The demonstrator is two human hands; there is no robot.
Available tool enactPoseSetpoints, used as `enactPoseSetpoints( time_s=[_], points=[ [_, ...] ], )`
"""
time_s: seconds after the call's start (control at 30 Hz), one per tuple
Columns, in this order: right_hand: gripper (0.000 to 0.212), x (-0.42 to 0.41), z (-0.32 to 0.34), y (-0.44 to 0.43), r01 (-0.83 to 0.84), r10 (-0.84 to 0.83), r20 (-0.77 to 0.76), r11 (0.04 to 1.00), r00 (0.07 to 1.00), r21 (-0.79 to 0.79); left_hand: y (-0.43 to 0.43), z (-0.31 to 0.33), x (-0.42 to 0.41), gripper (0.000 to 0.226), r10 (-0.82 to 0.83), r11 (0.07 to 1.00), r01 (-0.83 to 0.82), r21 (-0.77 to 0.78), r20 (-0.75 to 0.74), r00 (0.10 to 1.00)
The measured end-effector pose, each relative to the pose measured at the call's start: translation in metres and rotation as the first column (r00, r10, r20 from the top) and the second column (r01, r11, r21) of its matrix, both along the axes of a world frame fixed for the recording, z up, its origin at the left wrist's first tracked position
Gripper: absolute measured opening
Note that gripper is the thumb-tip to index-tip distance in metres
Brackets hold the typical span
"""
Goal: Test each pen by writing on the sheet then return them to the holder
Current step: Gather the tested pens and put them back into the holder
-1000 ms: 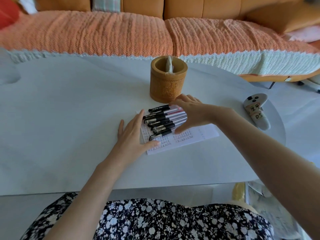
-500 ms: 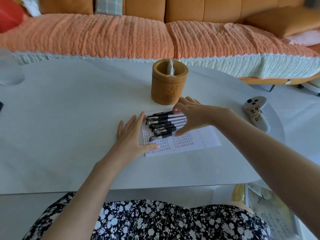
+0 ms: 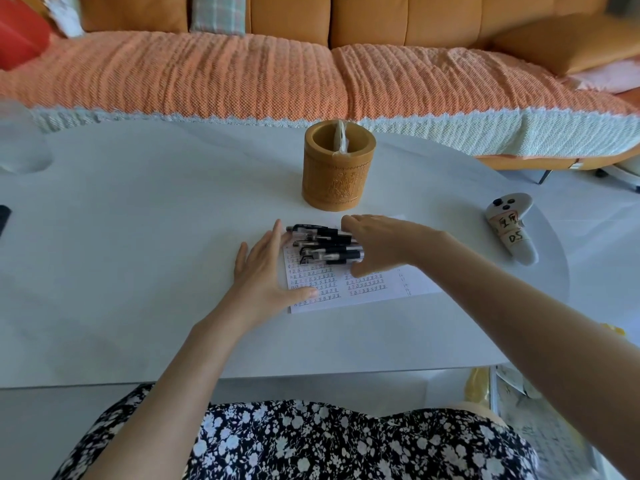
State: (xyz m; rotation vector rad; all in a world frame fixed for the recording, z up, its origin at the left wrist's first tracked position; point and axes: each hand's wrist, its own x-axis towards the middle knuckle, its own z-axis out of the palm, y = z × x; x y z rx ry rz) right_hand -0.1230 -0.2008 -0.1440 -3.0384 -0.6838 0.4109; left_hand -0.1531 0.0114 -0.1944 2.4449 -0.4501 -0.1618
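Several black-capped pens (image 3: 323, 245) lie bunched side by side on a white sheet (image 3: 367, 292) covered with rows of written marks. My right hand (image 3: 377, 242) curls over the pens' right ends, fingers around the bundle. My left hand (image 3: 266, 271) lies flat at the sheet's left edge, fingers spread, its fingertips against the pens' cap ends and thumb on the paper. A round brown bamboo holder (image 3: 337, 166) stands upright just behind the sheet, with one pale item inside it.
A grey-white game controller with taped labels (image 3: 510, 230) lies at the table's right edge. A dark object (image 3: 4, 218) shows at the far left. An orange sofa (image 3: 311, 74) runs behind the white table (image 3: 138, 237).
My right hand has closed further over the pens, gathering the spread row into a tighter bunch. The left hand has stayed at the sheet's left edge. The camera moved slightly.
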Motion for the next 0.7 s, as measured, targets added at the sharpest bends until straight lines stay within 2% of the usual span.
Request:
enactPoseSetpoints(
  time_s=[0.27,0.37,0.43,0.5,0.57,0.63,0.7],
  points=[
    [0.036,-0.011,-0.011,-0.002,0.062,-0.073,0.138,0.995,0.988,0.079,0.002,-0.002,0.000,0.113,-0.028,1.000,0.028,-0.005,0.014,1.000],
    [0.031,-0.016,-0.010,-0.003,0.122,-0.141,0.114,0.979,0.983,0.161,0.002,-0.002,0.000,0.112,-0.034,0.999,0.034,-0.010,0.016,0.999],
    [0.025,-0.020,-0.005,-0.003,0.164,-0.188,0.050,0.936,0.981,0.312,0.002,-0.001,0.000,0.110,-0.044,0.999,0.044,-0.007,0.007,0.999],
    [0.022,-0.023,0.003,-0.001,0.223,-0.256,-0.016,0.810,0.967,0.542,0.002,-0.001,0.001,0.107,-0.036,0.999,0.036,-0.010,-0.003,0.999],
    [0.018,-0.025,0.012,0.002,0.290,-0.331,-0.092,0.620,0.939,0.729,0.001,-0.001,0.004,0.103,-0.010,1.000,0.010,-0.019,-0.004,1.000],
    [0.017,-0.027,0.019,0.003,0.336,-0.341,-0.195,0.424,0.920,0.841,-0.002,0.002,0.006,0.094,0.018,0.999,-0.017,-0.047,0.016,1.000],
    [0.006,-0.028,0.024,0.003,0.369,-0.313,-0.284,0.257,0.906,0.893,-0.005,0.009,0.009,0.084,0.049,0.996,-0.044,-0.078,0.065,0.997]
  ],
)
